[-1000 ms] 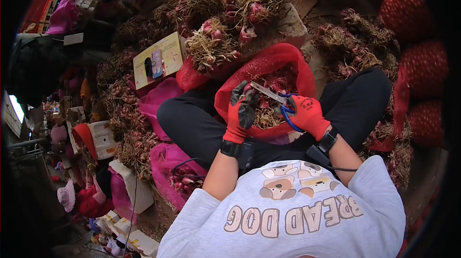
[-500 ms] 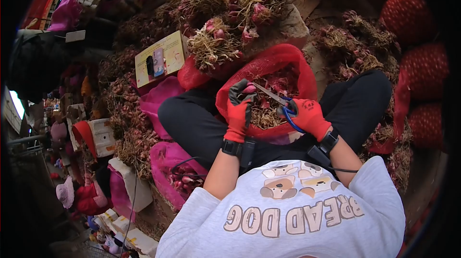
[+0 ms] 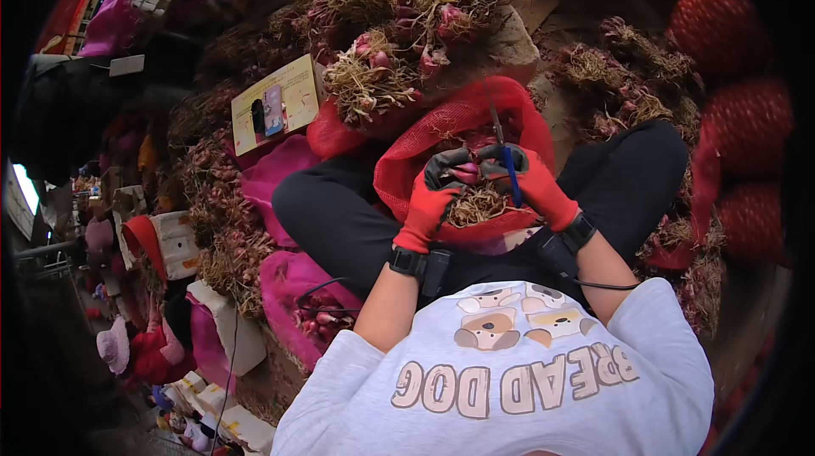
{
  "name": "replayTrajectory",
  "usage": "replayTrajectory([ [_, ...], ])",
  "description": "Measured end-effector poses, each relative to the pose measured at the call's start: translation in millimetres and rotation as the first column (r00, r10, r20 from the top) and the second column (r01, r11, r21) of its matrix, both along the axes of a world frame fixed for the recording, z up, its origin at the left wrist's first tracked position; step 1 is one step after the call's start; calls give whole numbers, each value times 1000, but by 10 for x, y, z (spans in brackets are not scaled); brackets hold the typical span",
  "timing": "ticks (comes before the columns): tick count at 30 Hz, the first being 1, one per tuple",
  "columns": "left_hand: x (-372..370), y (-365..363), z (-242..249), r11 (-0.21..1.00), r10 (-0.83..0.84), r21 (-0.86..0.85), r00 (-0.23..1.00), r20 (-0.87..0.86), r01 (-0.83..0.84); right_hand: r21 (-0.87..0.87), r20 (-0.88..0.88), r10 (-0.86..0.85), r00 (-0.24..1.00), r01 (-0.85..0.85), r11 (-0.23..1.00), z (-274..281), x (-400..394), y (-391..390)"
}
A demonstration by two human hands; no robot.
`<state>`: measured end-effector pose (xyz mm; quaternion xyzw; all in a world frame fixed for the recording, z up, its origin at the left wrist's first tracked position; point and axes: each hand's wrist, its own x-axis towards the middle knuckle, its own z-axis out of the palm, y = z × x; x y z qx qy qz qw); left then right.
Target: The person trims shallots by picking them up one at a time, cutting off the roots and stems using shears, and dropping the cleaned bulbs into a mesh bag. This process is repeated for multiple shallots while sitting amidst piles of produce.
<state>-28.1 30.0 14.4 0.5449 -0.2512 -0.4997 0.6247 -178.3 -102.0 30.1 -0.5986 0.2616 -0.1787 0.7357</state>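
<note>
My left hand (image 3: 437,188), in a red glove with dark grey fingers, is closed on a pinkish-purple shallot (image 3: 464,173). Close beside it, my right hand (image 3: 531,180) in a matching glove grips a pair of scissors (image 3: 510,169) with blue handles. Their blades point up and away from me, while the thumb and fingertips of that hand come right up to the shallot. Both hands are over a red mesh bag (image 3: 399,163) between my crossed legs. Dry trimmings (image 3: 477,205) and pink skins lie inside the bag.
Bunches of dried shallots (image 3: 373,74) are heaped ahead, partly on a pale block (image 3: 514,40). A box (image 3: 293,87) with a phone (image 3: 272,110) on it stands at left. A pink mesh bag (image 3: 284,286) holds shallots. Full red sacks (image 3: 747,133) line the right.
My hands have come together over the bag. The scissors have swung from pointing toward my left hand to pointing away from me, and my right fingertips now reach the shallot.
</note>
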Motion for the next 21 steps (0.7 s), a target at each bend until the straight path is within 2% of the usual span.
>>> replayTrajectory([
  [3, -57, 1, -103, 1000, -16, -23, 995, 101, 19, 17, -32, 80, 996, -80, 997, -88, 29, 37],
  [4, -56, 6, -164, 1000, -15, -13, 996, 91, 16, -33, -30, 61, 998, -62, 997, -113, 52, 63],
  [6, -61, 27, -234, 1000, -7, 8, 997, 71, 7, 191, -53, 102, 993, -90, 977, -49, 3, 19],
  [7, -75, 39, -231, 1000, -15, 15, 999, -34, 16, 301, -63, 124, 990, -100, 948, -21, -22, -1],
  [9, -100, 45, -204, 999, -32, 22, 970, -243, 38, 409, -51, 81, 995, -53, 911, -95, -42, -10],
  [12, -74, 44, -285, 998, -57, -37, 995, -87, 54, 485, -31, 49, 998, -27, 874, -168, -83, -21],
  [13, -74, 47, -297, 999, -48, -11, 994, -102, 47, 497, -23, 44, 999, -27, 867, -180, -89, -18],
  [16, -73, 66, -323, 998, -32, 55, 991, -133, 39, 180, -41, 49, 998, -40, 983, -220, -93, 18],
  [19, -48, 68, -307, 996, -29, 80, 993, -111, 38, -212, -174, -65, 983, 27, 977, -319, -74, 59],
  [21, -39, 55, -271, 997, -12, 79, 998, -58, 17, 230, -69, -57, 996, 72, 971, -269, -83, 48],
])
